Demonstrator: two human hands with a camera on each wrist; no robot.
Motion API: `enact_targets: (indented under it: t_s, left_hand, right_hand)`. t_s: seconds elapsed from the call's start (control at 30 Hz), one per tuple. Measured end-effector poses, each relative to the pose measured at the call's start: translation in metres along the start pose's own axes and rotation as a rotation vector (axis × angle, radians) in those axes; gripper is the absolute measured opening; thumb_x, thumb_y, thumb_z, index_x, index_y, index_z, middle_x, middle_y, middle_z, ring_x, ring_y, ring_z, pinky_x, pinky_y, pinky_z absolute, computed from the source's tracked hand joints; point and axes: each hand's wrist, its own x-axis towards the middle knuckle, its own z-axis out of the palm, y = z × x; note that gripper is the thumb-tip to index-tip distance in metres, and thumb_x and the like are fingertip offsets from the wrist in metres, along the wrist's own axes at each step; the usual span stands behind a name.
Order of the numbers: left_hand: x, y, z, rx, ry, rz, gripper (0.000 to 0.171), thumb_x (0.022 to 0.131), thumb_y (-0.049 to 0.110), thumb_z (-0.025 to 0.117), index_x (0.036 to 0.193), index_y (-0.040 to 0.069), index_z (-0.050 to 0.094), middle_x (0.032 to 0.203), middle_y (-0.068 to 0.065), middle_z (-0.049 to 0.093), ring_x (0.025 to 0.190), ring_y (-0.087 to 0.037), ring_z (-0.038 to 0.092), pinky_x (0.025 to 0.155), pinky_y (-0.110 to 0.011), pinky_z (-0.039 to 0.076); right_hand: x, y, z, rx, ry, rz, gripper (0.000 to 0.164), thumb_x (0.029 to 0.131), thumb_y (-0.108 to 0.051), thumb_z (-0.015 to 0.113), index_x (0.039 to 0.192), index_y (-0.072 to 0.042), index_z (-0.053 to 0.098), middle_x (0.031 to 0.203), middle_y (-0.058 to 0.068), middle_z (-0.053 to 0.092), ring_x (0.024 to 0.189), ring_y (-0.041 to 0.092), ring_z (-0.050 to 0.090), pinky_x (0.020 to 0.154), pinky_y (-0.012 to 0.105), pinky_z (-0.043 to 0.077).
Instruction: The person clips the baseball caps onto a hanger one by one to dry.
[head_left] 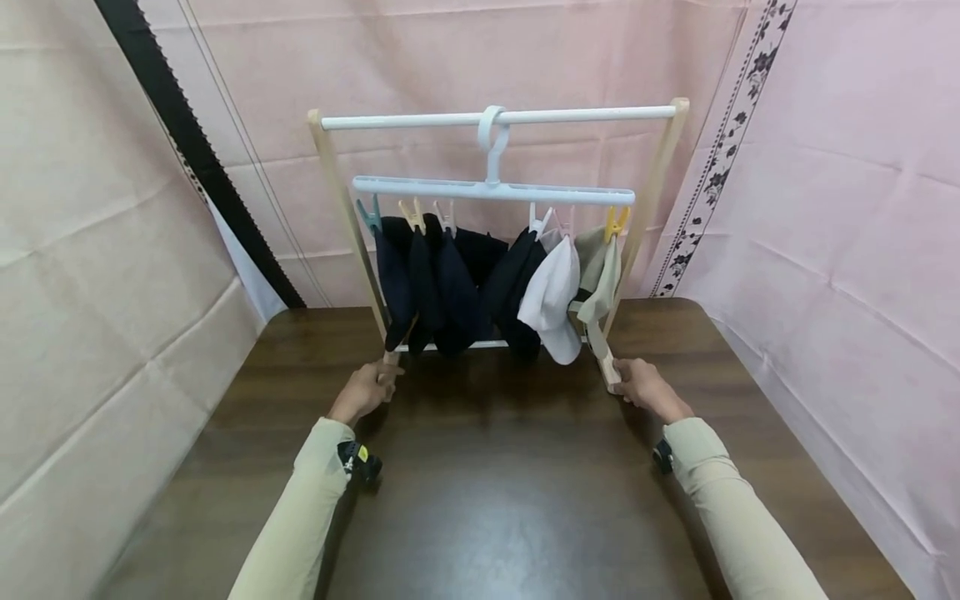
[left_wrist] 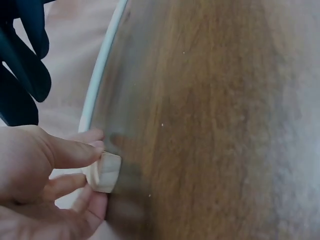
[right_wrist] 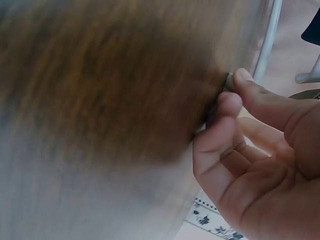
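A drying rack (head_left: 408,122) with wooden side posts and white bars stands on the table. A pale blue hanger (head_left: 420,188) hooks over its top bar. Several coloured clothespins, among them a teal clothespin (head_left: 371,217) and a yellow clothespin (head_left: 616,225), hold dark sock-like pieces (head_left: 457,292), a white one (head_left: 553,292) and a beige one (head_left: 600,292). My left hand (head_left: 366,392) pinches the left wooden foot (left_wrist: 110,172) between thumb and fingers. At the other end, my right hand (head_left: 643,387) grips the right foot (head_left: 609,372); its fingers partly hide that foot in the right wrist view.
The brown wooden table (head_left: 480,483) stretches toward me in front of the rack. Pale pink cloth (head_left: 465,58) hangs behind it, and cloth sheets flank both sides. A dark strip (head_left: 202,158) runs down the left cloth, a floral strip (head_left: 712,179) down the right.
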Motion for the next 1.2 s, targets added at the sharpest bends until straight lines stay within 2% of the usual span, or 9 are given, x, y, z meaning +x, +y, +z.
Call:
enact_targets:
  t_s: [0.13,0.27,0.4,0.5,0.6,0.7,0.83,1.03,1.2]
  left_hand:
    - [0.006,-0.001,0.001,-0.057,-0.009,0.016,0.037,0.105,-0.001,0.054,0.140,0.003,0.066,0.171,-0.023,0.025,0.131,-0.038,0.050,0.085,-0.036,0.049]
    - [0.010,0.000,0.003,-0.094,-0.026,0.022,0.041,0.105,-0.003,0.051,0.143,0.004,0.063,0.174,-0.022,0.015,0.151,-0.045,0.033,0.104,-0.049,0.048]
    - [0.015,-0.002,0.007,-0.190,0.014,-0.008,0.053,0.106,-0.001,0.048,0.159,0.007,0.046,0.175,-0.021,0.007,0.159,-0.046,0.011,0.122,-0.063,0.027]
    - [0.017,-0.007,0.010,-0.287,0.084,-0.023,0.063,0.106,-0.004,0.047,0.166,0.007,0.031,0.172,-0.025,0.018,0.157,-0.046,0.021,0.122,-0.063,0.028]
    - [0.018,-0.009,0.014,-0.336,0.143,-0.028,0.066,0.105,-0.008,0.047,0.167,0.004,0.025,0.164,-0.028,0.032,0.145,-0.045,0.042,0.113,-0.056,0.044]
    - [0.017,-0.009,0.017,-0.329,0.207,-0.078,0.064,0.106,-0.006,0.050,0.166,0.004,0.028,0.159,-0.027,0.040,0.137,-0.041,0.049,0.107,-0.051,0.049]
    - [0.012,-0.017,0.025,-0.290,0.300,-0.162,0.055,0.106,0.001,0.056,0.159,0.000,0.041,0.150,-0.029,0.050,0.134,-0.042,0.053,0.107,-0.053,0.048]
    - [0.017,-0.015,0.032,-0.279,0.385,-0.232,0.044,0.105,0.010,0.062,0.145,-0.006,0.055,0.138,-0.030,0.060,0.127,-0.042,0.057,0.106,-0.053,0.049]
    - [0.023,-0.009,0.039,-0.278,0.494,-0.286,0.033,0.103,0.016,0.067,0.128,-0.005,0.064,0.121,-0.026,0.069,0.114,-0.037,0.061,0.095,-0.048,0.052]
  right_hand:
    - [0.003,0.002,-0.001,0.006,0.018,-0.005,0.047,0.103,-0.008,0.069,0.143,0.011,0.053,0.100,0.020,0.067,0.072,0.021,0.062,0.061,0.030,0.051]
    - [0.000,0.006,-0.002,0.055,0.040,0.018,0.061,0.103,-0.010,0.069,0.154,0.011,0.043,0.105,0.022,0.070,0.075,0.020,0.064,0.064,0.030,0.051]
    - [-0.002,0.009,-0.003,0.064,0.058,0.006,0.064,0.104,-0.014,0.068,0.157,0.009,0.039,0.097,0.018,0.072,0.075,0.019,0.065,0.068,0.035,0.052]
    - [0.000,0.008,-0.002,0.001,0.076,-0.001,0.064,0.106,-0.020,0.066,0.158,0.005,0.038,0.083,0.009,0.073,0.075,0.020,0.067,0.084,0.049,0.052]
    - [0.000,0.006,0.002,-0.066,0.095,0.025,0.066,0.107,-0.028,0.063,0.162,-0.002,0.037,0.083,0.011,0.074,0.087,0.029,0.069,0.099,0.064,0.044]
    - [0.000,0.006,0.006,-0.106,0.096,0.077,0.066,0.109,-0.034,0.059,0.165,-0.011,0.033,0.123,0.022,0.072,0.115,0.048,0.064,0.101,0.073,0.040]
    - [0.001,0.007,0.017,-0.152,0.081,0.138,0.066,0.109,-0.040,0.053,0.167,-0.019,0.029,0.160,0.029,0.042,0.131,0.064,0.047,0.098,0.074,0.042]
    - [0.003,0.002,0.023,-0.177,0.130,0.193,0.064,0.111,-0.041,0.049,0.167,-0.018,0.030,0.154,0.031,0.048,0.117,0.058,0.058,0.089,0.065,0.047]
    - [0.007,-0.004,0.027,-0.196,0.201,0.229,0.064,0.112,-0.042,0.045,0.166,-0.012,0.031,0.145,0.035,0.055,0.114,0.060,0.061,0.087,0.065,0.050]
